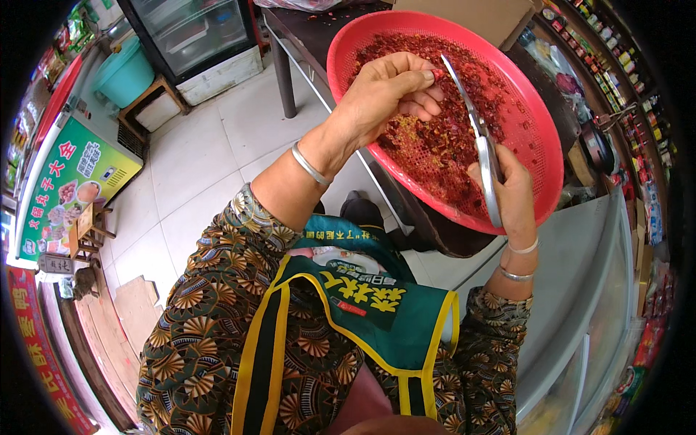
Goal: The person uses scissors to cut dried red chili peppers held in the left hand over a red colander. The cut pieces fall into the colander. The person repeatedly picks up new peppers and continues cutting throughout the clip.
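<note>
My left hand [399,89] pinches a small red piece of dried chili [436,74] between thumb and fingertips, over a large red plastic basket [545,141] with a perforated bottom. In my right hand [511,187] is a pair of scissors [478,128] with metallic grey handles. Their blades point up and away, a little to the right of the chili and apart from it. Cut dried chili pieces [462,109] cover much of the basket's bottom. Loose yellowish seeds [408,133] have gathered near its middle.
The basket rests on a dark table [304,27]. Behind it stands a cardboard box [467,22]. A glass-topped freezer [565,261] is at the right, near shelves of packaged goods [603,38]. On the left are a chest freezer [81,174], a teal tub [125,73] and a wooden stool [89,225].
</note>
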Action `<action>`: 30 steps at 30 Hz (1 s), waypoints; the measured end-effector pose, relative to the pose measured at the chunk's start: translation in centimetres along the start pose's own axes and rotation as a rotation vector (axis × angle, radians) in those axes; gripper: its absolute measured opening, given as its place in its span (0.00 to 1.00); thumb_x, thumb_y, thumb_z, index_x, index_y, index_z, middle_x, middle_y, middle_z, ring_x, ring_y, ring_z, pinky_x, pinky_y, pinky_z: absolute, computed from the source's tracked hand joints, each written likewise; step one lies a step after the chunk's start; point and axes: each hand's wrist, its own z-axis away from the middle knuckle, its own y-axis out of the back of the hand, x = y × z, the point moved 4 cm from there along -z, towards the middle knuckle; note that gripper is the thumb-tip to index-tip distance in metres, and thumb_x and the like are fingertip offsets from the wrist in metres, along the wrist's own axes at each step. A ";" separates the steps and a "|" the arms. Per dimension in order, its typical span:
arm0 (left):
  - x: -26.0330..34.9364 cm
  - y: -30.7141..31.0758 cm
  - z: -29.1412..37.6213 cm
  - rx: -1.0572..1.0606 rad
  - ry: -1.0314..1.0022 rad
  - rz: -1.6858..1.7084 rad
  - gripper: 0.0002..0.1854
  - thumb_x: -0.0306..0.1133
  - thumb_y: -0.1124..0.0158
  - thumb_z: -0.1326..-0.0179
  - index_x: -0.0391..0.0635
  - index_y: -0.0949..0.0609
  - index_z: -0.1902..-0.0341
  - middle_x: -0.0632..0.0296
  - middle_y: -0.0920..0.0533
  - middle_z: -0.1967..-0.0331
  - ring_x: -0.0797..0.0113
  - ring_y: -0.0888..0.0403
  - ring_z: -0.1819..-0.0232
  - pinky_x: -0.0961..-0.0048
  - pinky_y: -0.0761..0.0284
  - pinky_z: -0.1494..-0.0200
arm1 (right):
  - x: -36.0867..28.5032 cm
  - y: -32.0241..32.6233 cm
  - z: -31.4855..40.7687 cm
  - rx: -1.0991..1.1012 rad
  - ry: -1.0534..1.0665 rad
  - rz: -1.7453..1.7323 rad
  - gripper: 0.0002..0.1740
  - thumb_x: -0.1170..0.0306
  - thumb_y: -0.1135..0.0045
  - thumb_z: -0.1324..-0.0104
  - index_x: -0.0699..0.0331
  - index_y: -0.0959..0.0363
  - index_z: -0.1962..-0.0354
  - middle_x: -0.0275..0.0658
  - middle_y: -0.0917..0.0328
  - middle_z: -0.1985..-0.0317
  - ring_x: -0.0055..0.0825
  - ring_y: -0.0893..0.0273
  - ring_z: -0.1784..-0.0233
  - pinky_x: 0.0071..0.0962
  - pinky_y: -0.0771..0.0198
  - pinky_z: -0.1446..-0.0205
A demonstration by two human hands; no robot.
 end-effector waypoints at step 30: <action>0.1 -0.1 0.8 -0.027 -0.061 -0.058 0.07 0.31 0.47 0.30 0.42 0.24 0.56 0.61 0.17 0.65 0.75 0.18 0.69 0.81 0.22 0.64 | -0.9 -0.4 0.9 0.044 0.123 0.137 0.21 0.62 0.28 0.47 0.65 0.26 0.61 0.34 0.33 0.79 0.21 0.37 0.77 0.24 0.39 0.73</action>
